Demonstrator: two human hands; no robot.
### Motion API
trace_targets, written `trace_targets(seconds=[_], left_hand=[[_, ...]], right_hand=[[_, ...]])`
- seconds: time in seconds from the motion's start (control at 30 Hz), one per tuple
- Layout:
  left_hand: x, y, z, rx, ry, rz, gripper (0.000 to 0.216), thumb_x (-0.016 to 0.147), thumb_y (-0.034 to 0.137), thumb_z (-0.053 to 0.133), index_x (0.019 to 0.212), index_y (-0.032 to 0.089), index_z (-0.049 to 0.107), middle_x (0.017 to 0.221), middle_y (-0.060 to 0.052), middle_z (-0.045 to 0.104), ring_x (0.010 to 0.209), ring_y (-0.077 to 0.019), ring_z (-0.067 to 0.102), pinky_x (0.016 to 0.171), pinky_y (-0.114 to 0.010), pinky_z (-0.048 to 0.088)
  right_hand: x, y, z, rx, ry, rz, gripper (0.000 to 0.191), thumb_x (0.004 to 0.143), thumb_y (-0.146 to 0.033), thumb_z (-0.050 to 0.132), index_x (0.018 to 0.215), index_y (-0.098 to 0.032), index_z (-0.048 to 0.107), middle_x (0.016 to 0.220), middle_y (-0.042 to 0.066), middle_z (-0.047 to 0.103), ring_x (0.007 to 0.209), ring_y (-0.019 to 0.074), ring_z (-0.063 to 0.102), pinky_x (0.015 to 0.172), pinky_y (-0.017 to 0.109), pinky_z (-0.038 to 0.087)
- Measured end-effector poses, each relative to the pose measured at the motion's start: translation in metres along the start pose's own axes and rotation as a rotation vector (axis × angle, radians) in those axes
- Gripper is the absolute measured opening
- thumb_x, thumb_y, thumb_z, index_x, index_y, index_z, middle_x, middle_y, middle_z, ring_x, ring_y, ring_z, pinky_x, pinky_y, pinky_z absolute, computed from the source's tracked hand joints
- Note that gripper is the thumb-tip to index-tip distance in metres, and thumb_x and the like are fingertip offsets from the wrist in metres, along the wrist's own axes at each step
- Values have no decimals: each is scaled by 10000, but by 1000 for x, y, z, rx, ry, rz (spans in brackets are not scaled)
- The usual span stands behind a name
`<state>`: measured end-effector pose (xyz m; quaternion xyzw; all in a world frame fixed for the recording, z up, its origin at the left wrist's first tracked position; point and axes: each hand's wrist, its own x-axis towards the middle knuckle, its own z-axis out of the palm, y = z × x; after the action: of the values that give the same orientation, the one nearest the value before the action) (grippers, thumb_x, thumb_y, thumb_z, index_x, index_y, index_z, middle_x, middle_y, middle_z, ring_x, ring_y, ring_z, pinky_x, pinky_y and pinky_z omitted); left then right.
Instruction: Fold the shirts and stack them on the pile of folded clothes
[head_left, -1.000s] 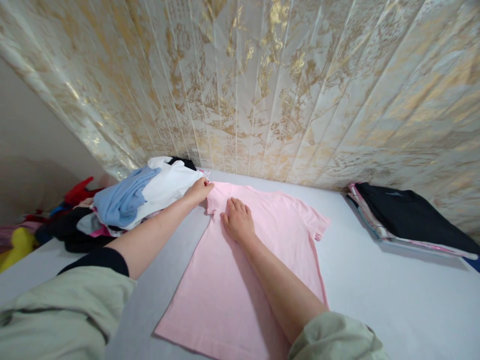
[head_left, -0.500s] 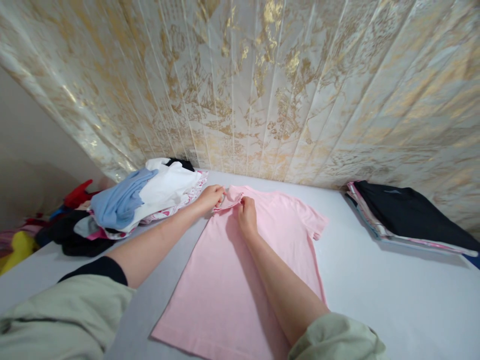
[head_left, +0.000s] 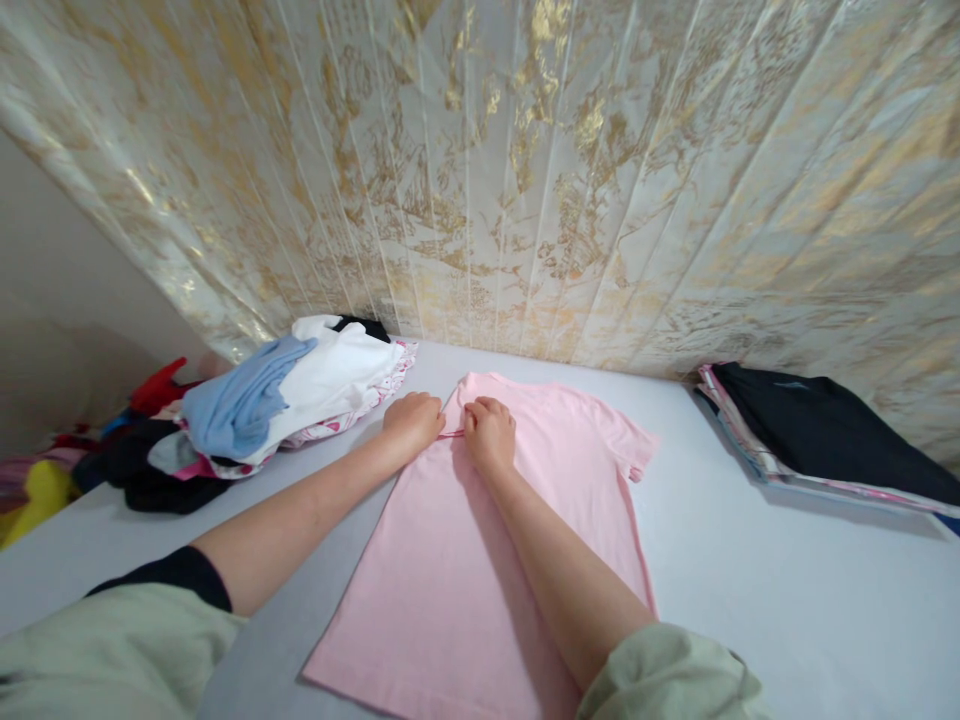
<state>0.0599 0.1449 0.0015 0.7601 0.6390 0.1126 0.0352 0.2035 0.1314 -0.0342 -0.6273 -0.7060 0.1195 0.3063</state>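
Observation:
A pink T-shirt (head_left: 510,560) lies flat on the white table (head_left: 787,590), its hem towards me. Its left sleeve is folded in over the body. My left hand (head_left: 412,422) is closed, pinching the folded sleeve edge at the shirt's upper left. My right hand (head_left: 490,433) sits right beside it, also closed on the same fold. The right sleeve (head_left: 637,448) still lies spread out.
A loose heap of clothes (head_left: 262,400), white, light blue, black and red, lies at the left. A folded stack with a black garment on top (head_left: 825,435) sits at the right. A gold-patterned curtain (head_left: 525,180) hangs behind the table.
My right hand lifted from lying flat on the shirt and joined my left at the left sleeve. Together they turned the sleeve inward and pulled it down onto the shirt's body.

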Motion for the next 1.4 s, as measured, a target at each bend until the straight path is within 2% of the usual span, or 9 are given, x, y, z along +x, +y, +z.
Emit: trace_targets(seconds=[0.1, 0.2, 0.37, 0.5, 0.63, 0.77, 1.1, 1.3, 1.4], left_hand=[[21, 9, 4, 1, 22, 70, 266, 904, 203, 413, 922, 188, 678, 1039, -122, 652, 1052, -258, 570, 904, -365, 429], [42, 13, 14, -17, 7, 108, 268, 898, 191, 455, 1046, 249, 671, 1174, -62, 634, 1099, -216, 551, 941, -332, 419], [58, 8, 34, -8, 78, -28, 405, 914, 192, 433, 1290, 284, 549, 1313, -114, 559, 1170, -287, 516, 950, -441, 408], [60, 1, 40, -24, 155, -124, 485, 930, 161, 368, 1405, 247, 411, 1254, -130, 579, 1130, -259, 553, 931, -387, 426], [54, -2, 38, -27, 179, -90, 412, 915, 137, 379, 1310, 160, 495, 1263, -153, 549, 1166, -252, 520, 953, -358, 419], [47, -1, 36, -22, 109, 102, 292, 912, 157, 437, 1113, 252, 626, 1199, -68, 591, 1133, -212, 517, 966, -327, 413], [43, 0, 43, 9, 121, 162, 375, 945, 232, 395, 1295, 276, 522, 1350, -58, 537, 1200, -238, 485, 996, -392, 393], [39, -2, 40, -35, 153, 160, 358, 944, 231, 389, 1263, 266, 548, 1341, -44, 577, 1197, -237, 516, 991, -388, 390], [38, -1, 38, -69, 161, 153, 323, 943, 251, 401, 1212, 268, 580, 1273, -46, 626, 1158, -234, 547, 963, -373, 401]], right_hand=[[-2, -3, 1, -39, -3, -30, 327, 957, -284, 401, 1133, -248, 676, 1274, 58, 594, 1196, 220, 473, 1012, 355, 313], [-2, -3, 1, -49, 1, -49, 323, 953, -280, 406, 1145, -249, 664, 1268, 55, 601, 1192, 220, 478, 1011, 358, 314], [2, 1, 0, -14, 13, -29, 339, 897, -169, 415, 1080, -198, 699, 1214, 87, 619, 1128, 218, 516, 988, 327, 349], [4, 3, 2, 15, 55, -14, 366, 894, -142, 385, 1058, -158, 712, 1151, 116, 635, 1058, 221, 543, 945, 318, 385], [4, 2, 3, 2, 55, -31, 365, 910, -149, 375, 1049, -151, 713, 1126, 118, 647, 1052, 224, 548, 947, 311, 385], [4, 1, 2, -22, 20, -38, 351, 917, -164, 385, 1061, -164, 705, 1158, 111, 644, 1089, 229, 542, 976, 319, 368], [2, 5, 1, -80, -5, -55, 374, 918, -149, 376, 1144, -179, 672, 1244, 98, 614, 1130, 201, 536, 979, 296, 366], [-19, 23, -33, -265, -115, -221, 380, 973, -247, 366, 1296, -224, 564, 1369, 61, 555, 1232, 203, 486, 1026, 341, 330], [-32, 45, -60, -358, -179, -188, 412, 953, -237, 398, 1342, -203, 530, 1420, 84, 508, 1270, 219, 461, 1042, 356, 323]])
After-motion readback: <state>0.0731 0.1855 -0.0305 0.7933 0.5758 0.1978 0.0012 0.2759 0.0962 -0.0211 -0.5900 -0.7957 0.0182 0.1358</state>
